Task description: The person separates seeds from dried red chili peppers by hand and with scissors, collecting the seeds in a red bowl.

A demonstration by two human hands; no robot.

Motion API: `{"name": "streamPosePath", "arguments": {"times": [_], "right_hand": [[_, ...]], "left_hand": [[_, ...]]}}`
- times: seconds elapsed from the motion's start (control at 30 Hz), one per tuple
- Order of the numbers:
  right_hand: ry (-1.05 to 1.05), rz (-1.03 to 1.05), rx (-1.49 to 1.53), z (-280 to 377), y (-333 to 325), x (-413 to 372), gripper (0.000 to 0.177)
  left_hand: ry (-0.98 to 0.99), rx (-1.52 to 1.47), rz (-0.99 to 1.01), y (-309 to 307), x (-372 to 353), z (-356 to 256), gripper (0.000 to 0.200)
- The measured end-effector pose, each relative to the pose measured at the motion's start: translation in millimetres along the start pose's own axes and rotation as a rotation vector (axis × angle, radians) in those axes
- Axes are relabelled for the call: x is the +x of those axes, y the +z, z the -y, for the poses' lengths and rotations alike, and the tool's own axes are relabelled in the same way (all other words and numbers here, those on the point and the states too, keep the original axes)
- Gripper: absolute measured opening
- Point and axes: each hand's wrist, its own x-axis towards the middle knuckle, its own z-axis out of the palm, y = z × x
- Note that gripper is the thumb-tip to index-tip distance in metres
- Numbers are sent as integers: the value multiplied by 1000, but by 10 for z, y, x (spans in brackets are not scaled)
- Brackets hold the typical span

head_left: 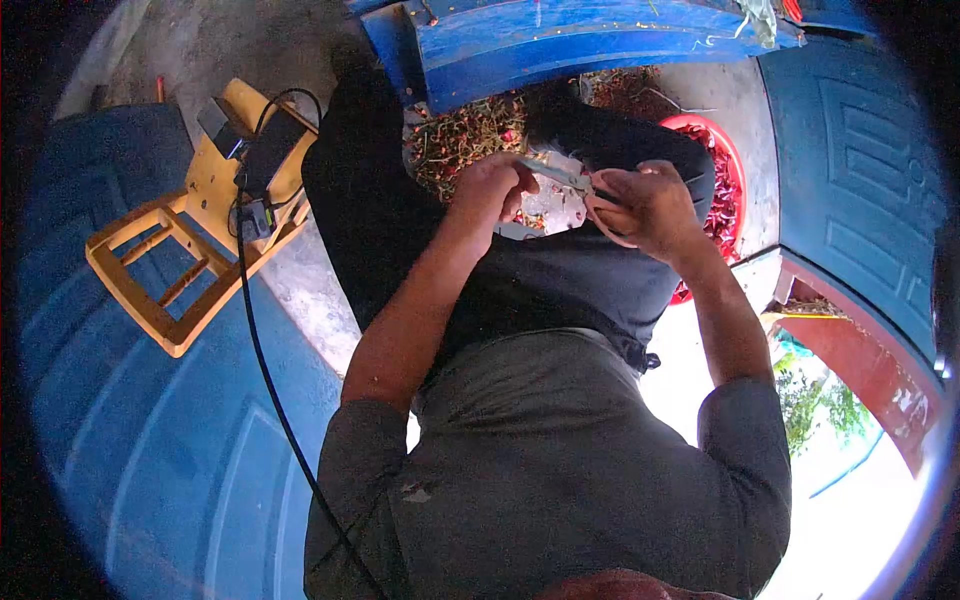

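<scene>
Between my knees, my right hand is closed on the handles of a pair of scissors, whose blades point left. My left hand is at the blade tips, its fingers curled together; what it holds, if anything, is too small to make out. Below the hands lies a pile of stems and small red bits on the floor. A red-rimmed basin full of dark red pieces stands beyond my right knee.
A blue wooden table edge runs along the top. At the left stands a wooden chair with dark devices on it; a black cable runs from there across my left side. A blue door is at the right.
</scene>
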Motion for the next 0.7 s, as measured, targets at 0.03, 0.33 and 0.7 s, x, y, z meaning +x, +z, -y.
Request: {"name": "streamPosePath", "arguments": {"times": [0.03, 0.33, 0.7], "right_hand": [[74, 33, 67, -7, 25, -46, 32], [656, -266, 837, -215, -244, -133, 23], [775, -834, 629, -2066, -1091, 1443, 33]], "left_hand": [[-7, -31, 31, -17, 7, 13, 22], [-29, 37, 80, 29, -5, -78, 23], [-71, -13, -28, -33, 42, 73, 26]]}}
